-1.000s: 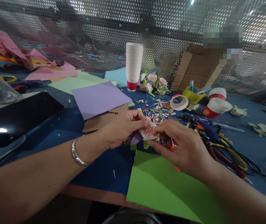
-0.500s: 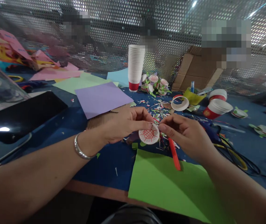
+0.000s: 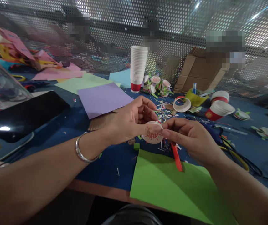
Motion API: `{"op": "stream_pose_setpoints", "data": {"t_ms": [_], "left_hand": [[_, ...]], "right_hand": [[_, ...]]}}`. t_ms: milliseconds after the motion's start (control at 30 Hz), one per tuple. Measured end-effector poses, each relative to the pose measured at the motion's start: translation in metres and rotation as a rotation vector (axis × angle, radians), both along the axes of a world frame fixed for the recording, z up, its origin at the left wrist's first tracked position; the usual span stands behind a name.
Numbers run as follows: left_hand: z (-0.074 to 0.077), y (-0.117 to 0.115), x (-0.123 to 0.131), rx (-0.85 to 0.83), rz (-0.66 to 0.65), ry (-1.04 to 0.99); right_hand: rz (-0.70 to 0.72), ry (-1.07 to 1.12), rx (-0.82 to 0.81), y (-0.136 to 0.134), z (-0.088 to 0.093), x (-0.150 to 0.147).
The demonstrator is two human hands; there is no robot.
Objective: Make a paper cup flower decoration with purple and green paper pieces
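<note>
In front of me is a paper cup bottom (image 3: pixel 153 137), a small white disc with a red grid and dots drawn on it. My left hand (image 3: pixel 138 120) is closed on it, thumb lying over the top of its face. At its upper right edge, my right hand (image 3: pixel 183 134) pinches the rim between thumb and finger; whether a small piece is also in that pinch is hidden. Below the right hand, an orange-red strip-shaped tool (image 3: pixel 177 157) rests partly on a green paper sheet (image 3: pixel 167 184). Paper scraps (image 3: pixel 165 114) lie behind the hands.
A stack of paper cups (image 3: pixel 138 68) stands behind, beside a pile of finished-looking cup-bottom pieces (image 3: pixel 156 84). Left are a purple sheet (image 3: pixel 103 100) and a black phone-like slab (image 3: pixel 28 112). Right are a cut cup ring (image 3: pixel 182 104), tipped cups (image 3: pixel 219 109) and cables (image 3: pixel 239 156).
The left thumb has slid across the disc's face towards the right hand, covering its upper part. The disc has shifted slightly right, and the right fingers now pinch its edge.
</note>
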State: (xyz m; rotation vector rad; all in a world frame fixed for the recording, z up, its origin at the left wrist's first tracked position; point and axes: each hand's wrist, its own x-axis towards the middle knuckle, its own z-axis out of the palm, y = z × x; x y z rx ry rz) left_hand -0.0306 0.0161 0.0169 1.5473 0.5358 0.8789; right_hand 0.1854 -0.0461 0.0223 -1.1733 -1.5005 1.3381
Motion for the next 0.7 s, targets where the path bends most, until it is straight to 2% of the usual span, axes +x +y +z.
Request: {"op": "stream_pose_setpoints", "data": {"t_ms": [67,167,300,533,700], "left_hand": [[0.003,0.003,-0.002,-0.066,0.0,0.04],[0.004,0.01,-0.005,-0.208,-0.079,0.13],[0.002,0.015,-0.004,-0.357,-0.157,0.077],[-0.002,0.014,0.0,-0.295,-0.012,-0.059],[-0.001,0.015,-0.002,-0.342,0.04,-0.087]], "right_hand": [[-0.057,0.011,0.021,0.0,0.0,-0.001],[-0.15,0.006,0.07,0.001,-0.003,0.0],[-0.206,0.01,0.081,0.004,-0.007,0.002],[-0.174,-0.06,0.106,0.001,-0.006,0.001],[-0.193,-0.179,0.147,0.005,-0.004,0.007]]}}
